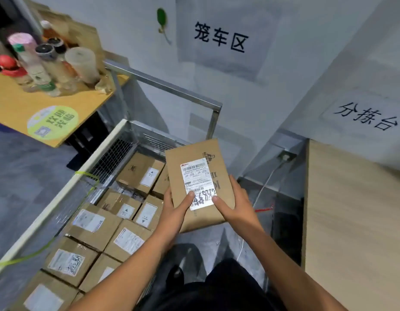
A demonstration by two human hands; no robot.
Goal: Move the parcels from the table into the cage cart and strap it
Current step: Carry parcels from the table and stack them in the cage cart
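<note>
I hold a flat brown cardboard parcel (pixel 202 158) with a white shipping label, tilted up, above the right side of the cage cart (pixel 165 85). My left hand (pixel 174 209) grips its lower left edge, thumb on the label. My right hand (pixel 233 204) grips its lower right edge, thumb also on the label. Several labelled cardboard parcels (pixel 91 223) lie packed in rows inside the wire-mesh cart below and to the left. A yellow-green strap (pixel 88 176) hangs on the cart's left wall.
A light wooden table (pixel 356 221) stands at the right. At the upper left a yellow shelf (pixel 15 106) carries several bottles and cups. White walls with paper signs rise behind the cart. A white cable (pixel 265 185) runs down between the cart and the table.
</note>
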